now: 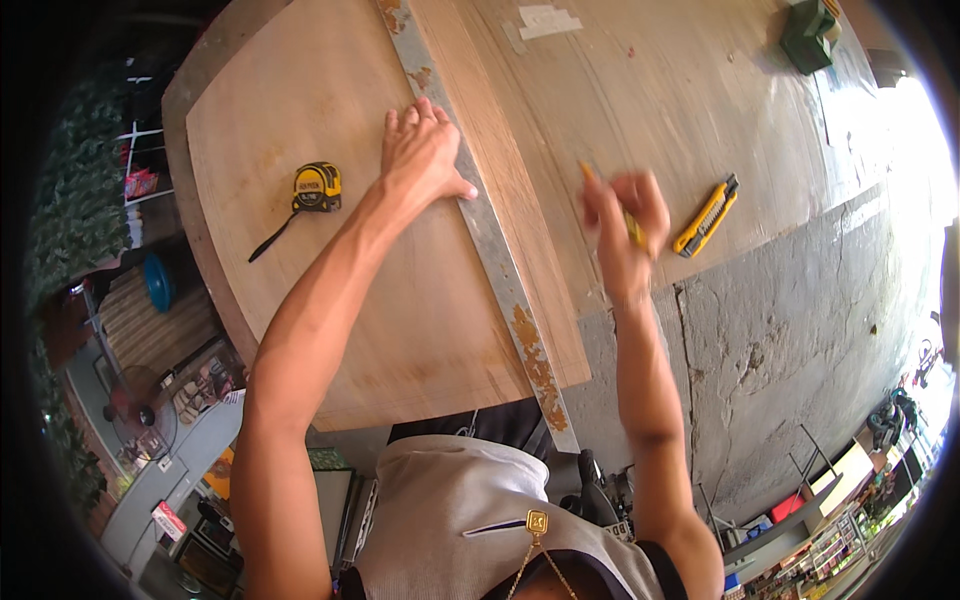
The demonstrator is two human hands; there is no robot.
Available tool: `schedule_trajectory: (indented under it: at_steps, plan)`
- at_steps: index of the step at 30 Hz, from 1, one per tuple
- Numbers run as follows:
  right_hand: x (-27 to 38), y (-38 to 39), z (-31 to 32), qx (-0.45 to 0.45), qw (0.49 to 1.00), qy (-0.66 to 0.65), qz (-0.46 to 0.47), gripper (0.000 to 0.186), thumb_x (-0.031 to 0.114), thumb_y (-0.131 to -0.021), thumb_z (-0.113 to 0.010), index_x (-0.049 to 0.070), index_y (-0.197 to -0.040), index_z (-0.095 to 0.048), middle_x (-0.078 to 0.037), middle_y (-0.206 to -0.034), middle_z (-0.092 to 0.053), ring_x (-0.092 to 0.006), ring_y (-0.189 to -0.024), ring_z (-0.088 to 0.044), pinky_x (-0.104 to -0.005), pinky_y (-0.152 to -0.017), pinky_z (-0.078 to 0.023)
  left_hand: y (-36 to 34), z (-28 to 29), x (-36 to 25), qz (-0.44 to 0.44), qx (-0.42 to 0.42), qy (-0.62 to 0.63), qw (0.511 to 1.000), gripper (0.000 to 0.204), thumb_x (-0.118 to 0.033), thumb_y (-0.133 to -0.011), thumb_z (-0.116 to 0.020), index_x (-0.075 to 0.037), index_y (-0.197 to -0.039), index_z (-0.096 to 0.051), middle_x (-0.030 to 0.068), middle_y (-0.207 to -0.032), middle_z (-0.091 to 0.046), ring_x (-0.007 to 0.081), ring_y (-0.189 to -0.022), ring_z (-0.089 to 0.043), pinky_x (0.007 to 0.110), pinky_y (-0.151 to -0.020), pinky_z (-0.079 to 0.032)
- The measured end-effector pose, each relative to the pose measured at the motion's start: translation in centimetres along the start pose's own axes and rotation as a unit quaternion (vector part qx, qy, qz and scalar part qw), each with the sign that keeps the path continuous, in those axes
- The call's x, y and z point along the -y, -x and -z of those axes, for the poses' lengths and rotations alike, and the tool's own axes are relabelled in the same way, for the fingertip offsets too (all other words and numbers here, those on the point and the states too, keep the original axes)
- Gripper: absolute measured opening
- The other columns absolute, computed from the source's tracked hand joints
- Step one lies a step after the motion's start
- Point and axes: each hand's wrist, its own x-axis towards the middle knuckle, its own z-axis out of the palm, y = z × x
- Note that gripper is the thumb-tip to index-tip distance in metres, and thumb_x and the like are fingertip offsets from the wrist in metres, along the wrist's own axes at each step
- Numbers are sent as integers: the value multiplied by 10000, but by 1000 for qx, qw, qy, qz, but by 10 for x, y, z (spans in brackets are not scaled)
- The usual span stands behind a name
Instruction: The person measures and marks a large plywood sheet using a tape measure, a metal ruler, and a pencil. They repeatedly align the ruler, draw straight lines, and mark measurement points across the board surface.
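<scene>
My left hand (424,158) presses down on a long metal straightedge (497,262) with worn, brownish patches. Its fingers and thumb are spread, the thumb lying across the metal. Under the straightedge is a thin plywood sheet (400,345). To the right, my right hand (630,225) is raised over the wooden table, closed around a yellow pencil (636,230); motion blurs its fingers. A yellow utility knife (707,215) lies just right of that hand. On the plywood, left of my left forearm, rests a yellow and black tape measure (317,187) with a black strap.
The plywood lies on a larger wooden tabletop (640,90). A green and yellow object (808,38) stands at its far right corner. Below the right edge is a cracked concrete floor (780,340). A fan (142,414) and a blue round thing (158,282) are off to the left.
</scene>
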Motion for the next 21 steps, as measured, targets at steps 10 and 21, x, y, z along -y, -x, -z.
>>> schedule_trajectory:
  at_steps: [10,21]
  plan:
    - [-27,-262,-220,129,989,-70,13,169,106,-868,-650,-50,-932,-657,-138,-842,-715,-199,-712,-721,-293,-601,-580,0,15,-5,-6,65,-20,998,1117,-462,-556,-882,127,-1378,-407,345,-1435,-387,404,-1383,-344,601,-1117,-229]
    - [-43,-359,-313,79,991,109,22,188,214,-798,-730,69,-915,-748,-41,-838,-739,-139,-654,-710,-266,-619,-566,2,4,-2,-28,-10,-27,999,1059,-434,-502,-891,150,-1295,-498,366,-1371,-449,410,-1274,-436,644,-1073,-268]
